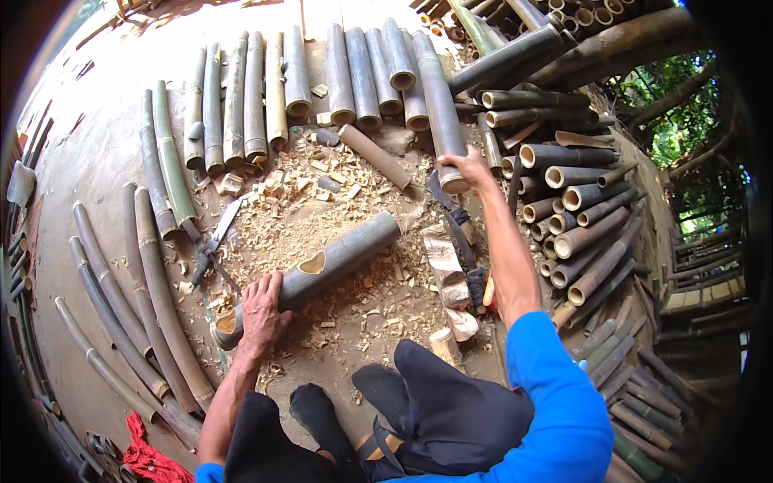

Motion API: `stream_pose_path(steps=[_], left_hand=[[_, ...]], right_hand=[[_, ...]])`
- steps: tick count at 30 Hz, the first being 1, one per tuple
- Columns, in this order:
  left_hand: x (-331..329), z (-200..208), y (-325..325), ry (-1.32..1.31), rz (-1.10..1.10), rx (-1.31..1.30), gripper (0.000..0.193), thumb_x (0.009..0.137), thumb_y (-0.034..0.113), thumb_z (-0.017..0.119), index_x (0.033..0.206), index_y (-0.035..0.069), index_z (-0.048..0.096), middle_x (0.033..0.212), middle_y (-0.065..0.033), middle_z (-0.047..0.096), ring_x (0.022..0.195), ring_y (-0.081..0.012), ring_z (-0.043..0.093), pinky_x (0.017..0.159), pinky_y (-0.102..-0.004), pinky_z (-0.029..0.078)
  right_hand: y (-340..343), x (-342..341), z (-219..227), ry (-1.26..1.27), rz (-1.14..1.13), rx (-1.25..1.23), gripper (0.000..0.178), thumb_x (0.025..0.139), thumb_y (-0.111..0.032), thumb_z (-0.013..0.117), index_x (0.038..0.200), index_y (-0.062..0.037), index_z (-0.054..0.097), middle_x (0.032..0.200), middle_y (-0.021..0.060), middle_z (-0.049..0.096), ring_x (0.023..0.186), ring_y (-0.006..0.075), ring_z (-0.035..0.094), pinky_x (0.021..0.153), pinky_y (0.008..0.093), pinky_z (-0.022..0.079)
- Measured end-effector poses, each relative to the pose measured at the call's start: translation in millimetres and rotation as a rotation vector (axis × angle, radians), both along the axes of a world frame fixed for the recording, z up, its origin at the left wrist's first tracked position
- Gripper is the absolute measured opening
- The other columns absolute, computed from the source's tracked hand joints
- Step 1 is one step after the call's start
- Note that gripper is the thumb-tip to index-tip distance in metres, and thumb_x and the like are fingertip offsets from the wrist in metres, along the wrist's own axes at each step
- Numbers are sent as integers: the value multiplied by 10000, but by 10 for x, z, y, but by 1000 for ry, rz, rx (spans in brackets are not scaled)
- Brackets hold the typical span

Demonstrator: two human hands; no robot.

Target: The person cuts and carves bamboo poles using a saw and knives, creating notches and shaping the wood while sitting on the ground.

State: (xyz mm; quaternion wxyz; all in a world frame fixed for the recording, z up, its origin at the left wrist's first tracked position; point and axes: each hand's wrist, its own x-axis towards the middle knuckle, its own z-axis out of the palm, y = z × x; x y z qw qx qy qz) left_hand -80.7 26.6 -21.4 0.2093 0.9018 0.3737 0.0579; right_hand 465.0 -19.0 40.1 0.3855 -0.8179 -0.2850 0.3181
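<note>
My left hand (262, 312) lies over the near left end of a notched bamboo tube (346, 256), its fingers curved around the grey-green wall. Two openings are cut into this tube, which slants across the wood chips on the ground. Farther off to the right, my right hand (469, 171) grips the near end of a long uncut bamboo tube (435, 101). Close below that hand are dark tools with black-wrapped parts (459, 217), partly hidden by my forearm, and a notched wooden block (444, 270).
Wood chips (298, 193) cover the middle ground. A bladed tool (227, 221) lies left of the notched tube. Bamboo poles (157, 282) lie at left, more tubes (233, 101) stand in a row at the back, and a stack (576, 201) rises at right. A short brown tube (374, 157) lies behind.
</note>
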Motion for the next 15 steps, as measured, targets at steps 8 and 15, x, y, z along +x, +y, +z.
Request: stream_pose_path(steps=[8, 15], left_hand=[[-84, -6, -205, 73, -38, -160, 891, 670, 257, 909, 1463, 81, 543, 1368, -167, 573, 1287, -389, 534, 1123, -490, 427], [199, 186, 273, -425, 71, -588, 770, 842, 419, 858, 1422, -15, 594, 1365, -237, 657, 1282, -341, 628, 1097, -458, 492]], right_hand=[[-958, -911, -155, 927, -32, 600, 812, 873, -417, 802, 1399, 103, 466, 1151, 193, 662, 939, 261, 736, 806, 376, 670], [-1424, -1853, 474, 462, 84, 436, 884, 769, -454, 786, 1437, 40, 486, 1201, 130, 653, 1044, 215, 685, 925, 348, 576]])
